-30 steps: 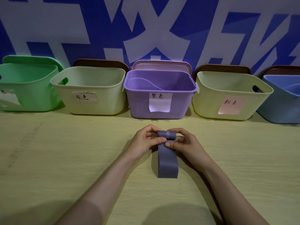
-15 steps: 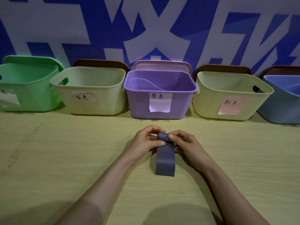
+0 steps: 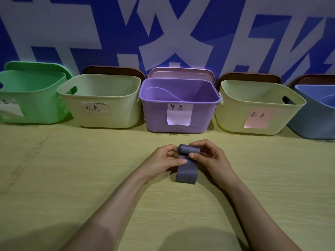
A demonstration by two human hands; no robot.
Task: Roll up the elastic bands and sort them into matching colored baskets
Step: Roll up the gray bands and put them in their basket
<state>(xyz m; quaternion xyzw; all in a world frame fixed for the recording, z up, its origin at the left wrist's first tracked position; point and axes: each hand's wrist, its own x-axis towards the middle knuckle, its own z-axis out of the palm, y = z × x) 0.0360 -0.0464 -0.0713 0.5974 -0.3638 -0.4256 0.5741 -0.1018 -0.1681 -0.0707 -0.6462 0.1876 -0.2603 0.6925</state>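
Just in front of the purple basket (image 3: pixel 155 116), the left hand (image 3: pixel 163 160) and right hand (image 3: pixel 212 158) pinch the band (image 3: pixel 186 173), seemingly half rolled; tail and binning are left.

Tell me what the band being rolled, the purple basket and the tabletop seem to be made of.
Elastic band: likely rubber or latex, matte grey-purple; it curls into a tight roll and a soft loop without creasing.
Purple basket: moulded plastic with a slight sheen, a finely ribbed wall and a rolled rim.
Tabletop: pale wood grain, matte; whether solid wood or laminate, I cannot tell.
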